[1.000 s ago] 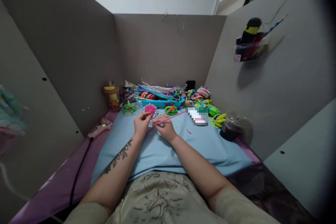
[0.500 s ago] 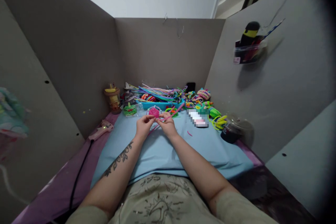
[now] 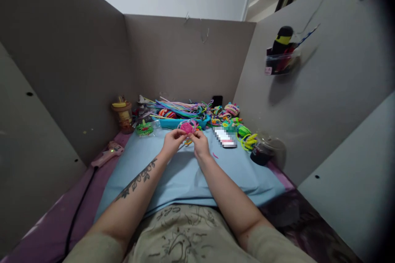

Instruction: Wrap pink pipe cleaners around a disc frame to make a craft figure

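Note:
A round, woven-looking pink pipe-cleaner piece (image 3: 187,127) is held up between my two hands over the blue cloth. My left hand (image 3: 173,140) pinches its lower left edge with thumb and fingers. On the lower right edge, my right hand (image 3: 199,143) has the same kind of pinch, its fingertips close to the left ones. Pale strands curve around the top of the piece. Under the hands, something orange-yellow (image 3: 187,142) shows in part. A short pink scrap (image 3: 215,155) lies on the cloth to the right.
Behind the hands stands a blue tray (image 3: 168,123) heaped with pipe cleaners (image 3: 182,109). A green figure (image 3: 144,128), pink glue gun (image 3: 108,154) and lidded cup (image 3: 122,115) are left. Rightward lie a phone (image 3: 224,137), yellow loops (image 3: 249,142) and a dark tub (image 3: 262,154).
The pink piece now sits upright between both hands, facing me more. The long pink strand that stuck out past my right hand no longer shows. The whole view has shifted slightly.

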A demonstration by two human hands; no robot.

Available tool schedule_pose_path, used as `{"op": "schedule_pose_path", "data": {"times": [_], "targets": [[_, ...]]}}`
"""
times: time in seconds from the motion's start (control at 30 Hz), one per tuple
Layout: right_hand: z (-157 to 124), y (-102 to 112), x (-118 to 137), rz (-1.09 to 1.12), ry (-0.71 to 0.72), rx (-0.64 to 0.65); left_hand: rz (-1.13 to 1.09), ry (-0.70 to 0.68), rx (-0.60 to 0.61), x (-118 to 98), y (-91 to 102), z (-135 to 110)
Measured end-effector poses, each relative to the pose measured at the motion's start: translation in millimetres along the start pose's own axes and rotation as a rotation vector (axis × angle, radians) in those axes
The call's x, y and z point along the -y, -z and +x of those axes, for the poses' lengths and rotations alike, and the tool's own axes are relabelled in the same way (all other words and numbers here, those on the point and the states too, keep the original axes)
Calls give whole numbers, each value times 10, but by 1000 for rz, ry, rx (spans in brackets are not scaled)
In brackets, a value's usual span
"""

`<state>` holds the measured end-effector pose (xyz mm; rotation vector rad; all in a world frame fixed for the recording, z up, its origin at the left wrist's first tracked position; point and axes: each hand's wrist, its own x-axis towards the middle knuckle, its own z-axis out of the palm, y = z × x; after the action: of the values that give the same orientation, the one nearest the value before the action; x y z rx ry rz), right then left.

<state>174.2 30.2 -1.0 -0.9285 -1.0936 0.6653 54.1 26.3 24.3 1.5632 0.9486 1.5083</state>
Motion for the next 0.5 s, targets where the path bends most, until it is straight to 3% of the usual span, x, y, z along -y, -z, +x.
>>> {"op": "schedule_pose_path", "data": {"times": [0.2,0.4,0.5], "targets": [[-129,-146,22,33,-48,83,184,-11,25,83,381,-187],[1,-3,-20,87,-83,-113,448,15,74,135,439,-290],[28,24,-25,95,-90,-138,563,55,89,142,514,-244]]}}
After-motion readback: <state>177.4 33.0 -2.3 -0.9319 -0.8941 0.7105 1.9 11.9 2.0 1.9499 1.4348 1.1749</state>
